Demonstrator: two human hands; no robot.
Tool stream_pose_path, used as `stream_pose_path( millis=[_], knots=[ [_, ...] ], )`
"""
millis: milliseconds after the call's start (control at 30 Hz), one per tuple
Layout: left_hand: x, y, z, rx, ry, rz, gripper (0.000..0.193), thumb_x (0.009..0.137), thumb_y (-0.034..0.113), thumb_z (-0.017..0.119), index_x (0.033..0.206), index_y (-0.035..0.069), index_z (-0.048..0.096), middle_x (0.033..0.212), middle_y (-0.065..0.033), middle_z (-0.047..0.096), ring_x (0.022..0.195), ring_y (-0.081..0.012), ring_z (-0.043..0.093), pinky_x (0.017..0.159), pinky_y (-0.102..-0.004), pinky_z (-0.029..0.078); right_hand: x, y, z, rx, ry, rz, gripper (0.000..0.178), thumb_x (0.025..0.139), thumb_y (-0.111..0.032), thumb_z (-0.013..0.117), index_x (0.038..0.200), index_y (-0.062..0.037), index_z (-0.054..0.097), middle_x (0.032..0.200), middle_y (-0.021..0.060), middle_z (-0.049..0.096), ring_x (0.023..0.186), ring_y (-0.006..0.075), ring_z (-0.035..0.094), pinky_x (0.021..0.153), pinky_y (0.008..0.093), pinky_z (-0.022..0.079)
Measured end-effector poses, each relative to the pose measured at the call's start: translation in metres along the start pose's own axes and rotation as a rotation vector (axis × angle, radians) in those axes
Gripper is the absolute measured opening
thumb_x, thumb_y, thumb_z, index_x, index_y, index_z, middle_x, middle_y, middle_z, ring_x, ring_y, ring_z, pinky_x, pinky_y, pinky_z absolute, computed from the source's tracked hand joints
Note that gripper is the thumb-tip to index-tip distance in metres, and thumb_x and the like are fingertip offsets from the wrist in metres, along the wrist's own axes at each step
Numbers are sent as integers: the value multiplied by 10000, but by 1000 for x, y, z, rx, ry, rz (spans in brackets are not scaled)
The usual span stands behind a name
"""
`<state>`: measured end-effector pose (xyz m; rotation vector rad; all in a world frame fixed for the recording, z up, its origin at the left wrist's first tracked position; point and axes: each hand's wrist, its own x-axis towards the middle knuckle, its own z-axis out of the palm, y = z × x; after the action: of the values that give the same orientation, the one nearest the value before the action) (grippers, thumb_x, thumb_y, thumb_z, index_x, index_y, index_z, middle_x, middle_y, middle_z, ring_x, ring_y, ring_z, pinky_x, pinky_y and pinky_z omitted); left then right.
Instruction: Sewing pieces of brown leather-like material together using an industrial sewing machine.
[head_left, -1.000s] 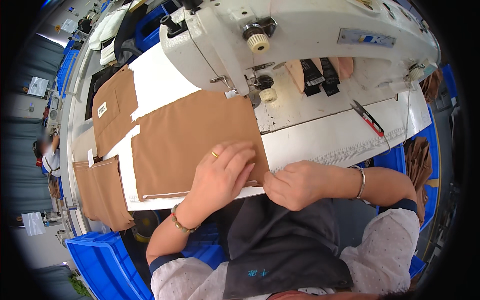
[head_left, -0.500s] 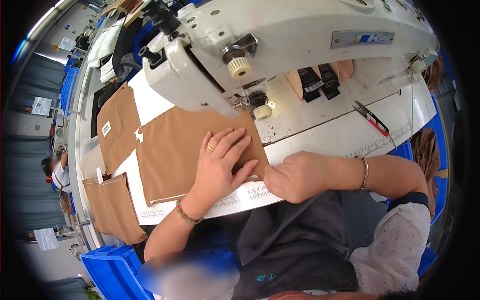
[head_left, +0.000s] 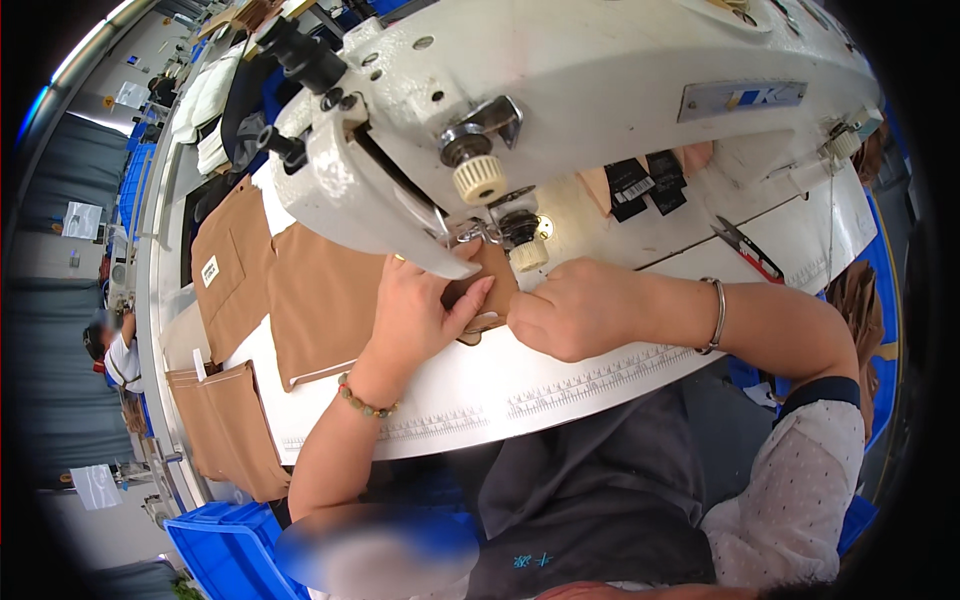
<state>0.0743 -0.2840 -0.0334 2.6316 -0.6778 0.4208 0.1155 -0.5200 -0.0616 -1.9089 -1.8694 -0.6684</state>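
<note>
A brown fabric panel lies on the white sewing table, its right end beneath the head of a white sewing machine. My left hand rests on this panel with the thumb spread away, and the machine's curved guard hides part of its fingers. Close by on the right, my right hand is closed in a pinch at the panel's near right corner, just in front of the needle area. A small white patch shows at the panel's edge between my two hands.
Red-and-black thread snips lie right of the machine, and black labels behind the needle. More brown pieces lie at the left, one hanging over the edge. Blue bins stand below. A person sits far left.
Both hands and the brown panel have moved away from me, closer to the needle. More of the ruler markings along the table's front edge now shows.
</note>
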Motion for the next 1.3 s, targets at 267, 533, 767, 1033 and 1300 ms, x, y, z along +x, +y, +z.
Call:
stream_pose_path(
  millis=[267, 533, 767, 1033, 1300],
  knots=[
    [18, -15, 1, -123, -100, -202, 180, 806, 205, 782, 891, 50, 751, 771, -133, 669, 696, -360, 620, 665, -435, 501, 6, 24, 4, 90, 10, 78, 133, 765, -116, 650, 689, -42, 570, 625, 91, 561, 495, 224, 594, 435, 374, 474],
    [18, -21, -5, -61, 30, 16, 234, 799, 170, 846, 967, 40, 749, 713, -82, 677, 546, -240, 612, 524, -339, 492, 8, 32, 6, 27, 4, 85, 112, 743, -130, 662, 721, -65, 573, 607, 75, 557, 537, 252, 621, 488, 395, 498],
    [0, 7, -10, -97, -32, 129, 313, 730, -15, 749, 1029, 73, 774, 1035, -69, 724, 951, -266, 683, 783, -355, 559, 4, 28, 3, 32, 19, 144, 87, 769, -134, 673, 776, -61, 625, 694, 70, 584, 586, 238, 642, 526, 382, 524],
    [-1, 20, -16, -6, -91, 122, 401, 658, -55, 688, 1027, 72, 781, 1040, -44, 708, 934, -253, 666, 744, -368, 559, 8, 18, -17, 56, -51, 357, 83, 778, -152, 715, 851, -115, 699, 761, 33, 603, 643, 215, 652, 532, 351, 512],
    [0, 20, -16, 37, -83, 142, 407, 647, -45, 681, 1026, 65, 782, 984, -28, 697, 899, -247, 659, 705, -360, 552, 12, 16, -24, 107, -101, 344, 65, 764, -113, 696, 819, -79, 686, 806, 48, 639, 640, 241, 674, 538, 378, 531]
  ],
)
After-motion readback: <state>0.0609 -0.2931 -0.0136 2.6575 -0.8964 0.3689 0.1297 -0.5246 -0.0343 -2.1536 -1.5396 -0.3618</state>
